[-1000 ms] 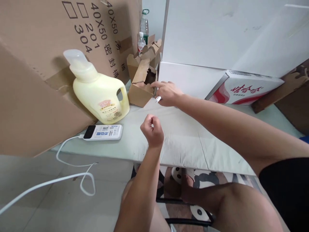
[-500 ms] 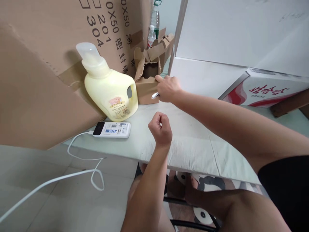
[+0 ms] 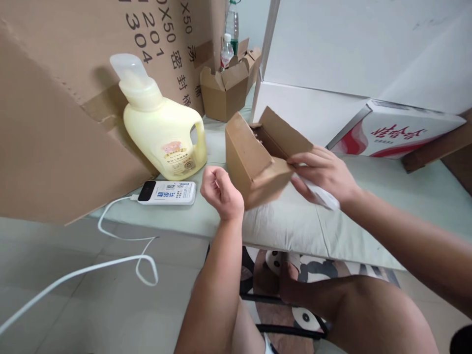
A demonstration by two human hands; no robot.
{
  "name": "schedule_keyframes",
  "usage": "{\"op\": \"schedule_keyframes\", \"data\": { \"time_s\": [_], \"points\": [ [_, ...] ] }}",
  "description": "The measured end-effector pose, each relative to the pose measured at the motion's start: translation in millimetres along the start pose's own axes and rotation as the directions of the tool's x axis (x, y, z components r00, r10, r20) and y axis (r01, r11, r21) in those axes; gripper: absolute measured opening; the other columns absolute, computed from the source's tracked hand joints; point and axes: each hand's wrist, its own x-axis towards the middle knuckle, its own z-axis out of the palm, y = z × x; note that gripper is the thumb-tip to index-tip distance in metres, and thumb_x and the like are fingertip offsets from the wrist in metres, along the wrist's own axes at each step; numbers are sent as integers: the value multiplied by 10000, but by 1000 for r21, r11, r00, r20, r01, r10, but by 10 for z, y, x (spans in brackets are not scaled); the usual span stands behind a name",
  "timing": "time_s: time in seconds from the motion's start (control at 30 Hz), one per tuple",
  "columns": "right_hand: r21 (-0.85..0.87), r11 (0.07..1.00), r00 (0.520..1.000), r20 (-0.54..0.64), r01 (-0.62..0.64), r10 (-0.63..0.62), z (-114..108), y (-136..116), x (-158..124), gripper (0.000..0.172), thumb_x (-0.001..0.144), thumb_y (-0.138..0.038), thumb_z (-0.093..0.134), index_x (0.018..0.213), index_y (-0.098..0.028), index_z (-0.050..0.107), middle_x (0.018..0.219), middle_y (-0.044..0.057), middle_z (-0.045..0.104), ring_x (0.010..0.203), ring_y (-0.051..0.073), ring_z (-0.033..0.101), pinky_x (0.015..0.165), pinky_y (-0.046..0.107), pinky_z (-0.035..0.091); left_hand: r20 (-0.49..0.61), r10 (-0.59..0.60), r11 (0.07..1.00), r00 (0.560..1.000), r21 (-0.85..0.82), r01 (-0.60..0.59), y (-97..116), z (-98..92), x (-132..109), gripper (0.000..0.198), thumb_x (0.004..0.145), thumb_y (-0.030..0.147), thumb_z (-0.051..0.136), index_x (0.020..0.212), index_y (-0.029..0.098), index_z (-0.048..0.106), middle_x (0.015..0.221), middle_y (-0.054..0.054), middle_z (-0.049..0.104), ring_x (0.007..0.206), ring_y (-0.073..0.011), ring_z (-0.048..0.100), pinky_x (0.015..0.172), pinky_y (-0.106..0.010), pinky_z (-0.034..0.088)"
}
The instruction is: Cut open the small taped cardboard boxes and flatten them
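A small brown cardboard box [image 3: 258,169] with its top flaps up is tilted above the pale green cover. My right hand [image 3: 320,172] grips its right side between thumb and fingers. A slim white object [image 3: 320,192], of a kind I cannot make out, lies against that palm. My left hand [image 3: 221,191] is closed in a loose fist just left of the box, and nothing shows in it. Whether its knuckles touch the box I cannot tell. To its left stand a pale yellow detergent jug [image 3: 164,130] and a white power bank [image 3: 167,192].
Another open cardboard box [image 3: 223,96] stands at the back, with plastic bottles [image 3: 226,51] behind it. A large carton [image 3: 47,123] rises at the left. White boxes [image 3: 313,110] stand at the right. A white cable [image 3: 81,272] runs from the power bank.
My right hand has pulled the small box away from the back, toward me and rightward, and tilted it. The box behind it now shows. My left fist has shifted slightly left.
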Motion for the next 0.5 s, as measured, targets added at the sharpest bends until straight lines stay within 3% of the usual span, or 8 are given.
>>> {"op": "schedule_keyframes", "data": {
  "time_s": [0.07, 0.13, 0.2, 0.27, 0.33, 0.37, 0.43, 0.5],
  "points": [
    [44, 998, 996, -88, 37, -33, -139, -38, -434, 349, 939, -513, 477, 845, -308, 743, 1075, 76, 778, 888, 275, 684, 1048, 554, 464, 52, -1, 1000, 999, 13, 0, -41, 23, 20, 222, 904, 348, 515, 719, 226, 524, 712, 1, 542, 740, -153, 552, 736, -288, 448],
    [54, 991, 970, -219, 123, -108, -256, -102, -804, 325, 949, -502, 471, 858, -341, 738, 1030, 41, 798, 788, 240, 668, 1032, 546, 459, 199, -40, 999, 979, -12, 43, -75, 68, 26, 226, 905, 425, 545, 934, 221, 638, 1003, -60, 674, 1001, -198, 623, 858, -314, 484],
    [53, 991, 957, -272, 120, -101, -330, -176, -1061, 357, 972, -481, 432, 830, -336, 726, 1050, 33, 811, 738, 220, 649, 991, 536, 467, 387, -81, 990, 918, -77, 120, -86, 140, 10, 348, 908, 494, 559, 1107, 227, 662, 1215, -89, 684, 1194, -239, 611, 1008, -361, 478],
    [68, 992, 952, -296, 105, -80, -345, -227, -1204, 436, 987, -501, 375, 781, -323, 715, 1010, 43, 820, 691, 213, 631, 897, 526, 489, 562, -80, 977, 823, -120, 176, -68, 236, -33, 367, 912, 514, 570, 1111, 231, 690, 1238, -97, 701, 1242, -265, 619, 1092, -404, 458],
    [101, 995, 948, -317, 0, 33, -297, -227, -1285, 503, 987, -520, 345, 693, -305, 692, 944, 64, 820, 645, 219, 606, 796, 525, 494, 656, -49, 976, 753, -130, 177, -41, 341, -102, 277, 894, 467, 610, 979, 228, 721, 1148, -97, 730, 1201, -274, 654, 1098, -422, 469],
    [127, 988, 935, -331, -91, 129, -252, -208, -1324, 532, 982, -530, 338, 640, -295, 672, 924, 77, 815, 630, 224, 593, 763, 530, 492, 670, -44, 978, 741, -124, 170, -31, 389, -141, 219, 879, 426, 634, 914, 227, 719, 1103, -92, 735, 1168, -271, 670, 1084, -420, 483],
    [200, 936, 880, -330, -289, 342, -130, -147, -1416, 594, 967, -561, 312, 554, -279, 632, 953, 112, 801, 651, 249, 604, 751, 561, 498, 660, -53, 981, 750, -105, 162, -30, 461, -216, 107, 842, 328, 669, 860, 228, 701, 1058, -78, 733, 1117, -255, 688, 1059, -407, 502],
    [264, 867, 851, -212, -423, 480, 4, -88, -1519, 665, 954, -605, 215, 590, -282, 667, 1121, 152, 759, 832, 328, 677, 820, 622, 506, 659, -57, 984, 750, -90, 154, -55, 495, -272, 85, 815, 242, 671, 895, 233, 698, 1066, -66, 729, 1111, -242, 689, 1051, -395, 508]
  ]
}}
